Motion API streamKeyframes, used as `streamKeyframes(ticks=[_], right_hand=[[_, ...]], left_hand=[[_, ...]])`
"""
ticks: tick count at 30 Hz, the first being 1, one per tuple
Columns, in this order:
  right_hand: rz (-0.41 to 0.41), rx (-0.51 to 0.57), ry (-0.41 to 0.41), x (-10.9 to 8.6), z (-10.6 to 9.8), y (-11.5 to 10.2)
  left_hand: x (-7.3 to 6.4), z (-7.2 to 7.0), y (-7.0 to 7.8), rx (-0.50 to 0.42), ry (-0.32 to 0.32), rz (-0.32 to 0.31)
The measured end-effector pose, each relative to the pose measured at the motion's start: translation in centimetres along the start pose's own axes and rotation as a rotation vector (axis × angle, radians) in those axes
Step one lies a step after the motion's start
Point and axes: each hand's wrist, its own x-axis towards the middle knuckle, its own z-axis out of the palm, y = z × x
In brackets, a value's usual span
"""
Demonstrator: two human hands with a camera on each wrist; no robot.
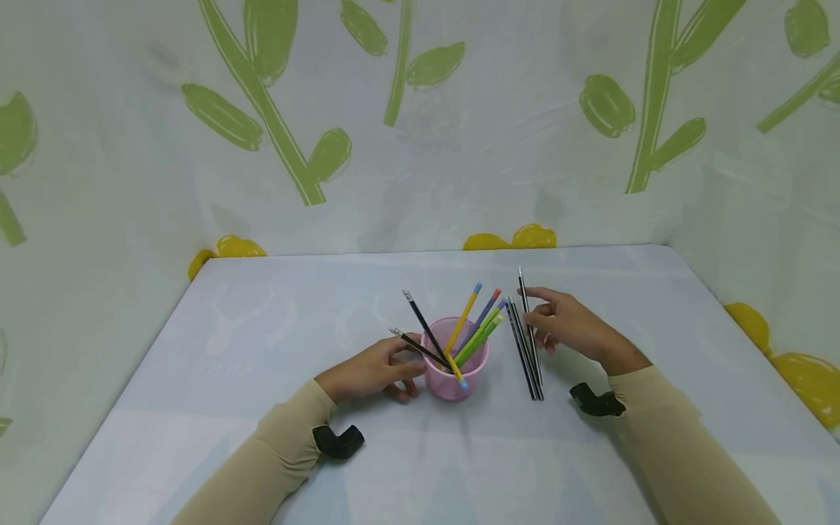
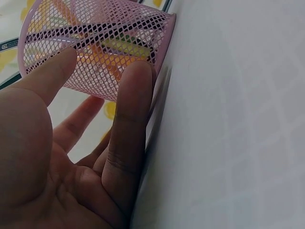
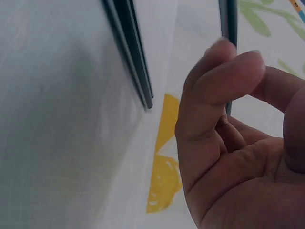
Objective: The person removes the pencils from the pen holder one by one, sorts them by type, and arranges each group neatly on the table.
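A pink mesh pen cup (image 1: 448, 386) stands on the table and holds several pencils, black, yellow, green and purple. My left hand (image 1: 375, 370) is at its left side. In the left wrist view the cup's mesh (image 2: 95, 52) shows behind a thumb and fingertips (image 2: 135, 78), which lie against it fairly straight. To the cup's right, my right hand (image 1: 566, 321) pinches a black pencil (image 1: 524, 292) between thumb and fingers. Several more black pencils (image 1: 523, 352) lie side by side just left of that hand. In the right wrist view the held pencil (image 3: 228, 21) is partly hidden by the fingers.
The pale table (image 1: 275, 430) reaches back to a white wall (image 1: 512, 168) with green leaf prints and yellow shapes along its foot. A black curved piece is at each sleeve cuff, the left one (image 1: 338, 442) and the right one (image 1: 596, 400).
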Motion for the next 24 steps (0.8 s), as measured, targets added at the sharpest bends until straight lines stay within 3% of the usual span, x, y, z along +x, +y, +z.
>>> streamKeyframes(ticks=[24], right_hand=[[-0.016,-0.133,-0.059,0.8,-0.5,2.3]], left_hand=[[0.0,0.1,0.1,-0.011,0.018,-0.016]])
